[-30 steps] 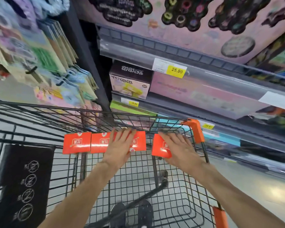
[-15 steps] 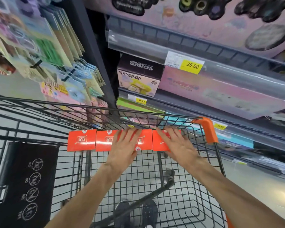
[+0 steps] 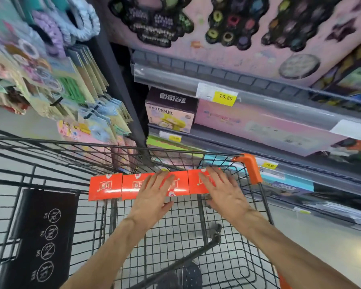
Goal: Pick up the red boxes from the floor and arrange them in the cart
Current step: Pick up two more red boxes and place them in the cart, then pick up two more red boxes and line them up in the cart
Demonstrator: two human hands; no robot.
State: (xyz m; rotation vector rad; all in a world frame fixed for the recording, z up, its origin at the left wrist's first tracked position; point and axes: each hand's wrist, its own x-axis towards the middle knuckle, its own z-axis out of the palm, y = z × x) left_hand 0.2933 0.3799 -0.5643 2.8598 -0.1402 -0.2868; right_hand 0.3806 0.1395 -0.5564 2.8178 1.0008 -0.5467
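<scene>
Three red boxes (image 3: 154, 185) in a row inside the cart (image 3: 246, 163), standing edge to edge against the far wire wall, near the orange corner.
Left hand (image 3: 152, 197) flat on the middle box, fingers straight and spread, gripping nothing.
Right hand (image 3: 223, 190) flat on the rightmost box, fingers straight too (thumb low, below the box edge), no grip either.
Leftmost box untouched.
Black placard (image 3: 40, 236) with crossed-out icons on the cart's left side.
Beyond the cart: store shelf with yellow price tag (image 3: 225, 98) reading 25.80.
</scene>
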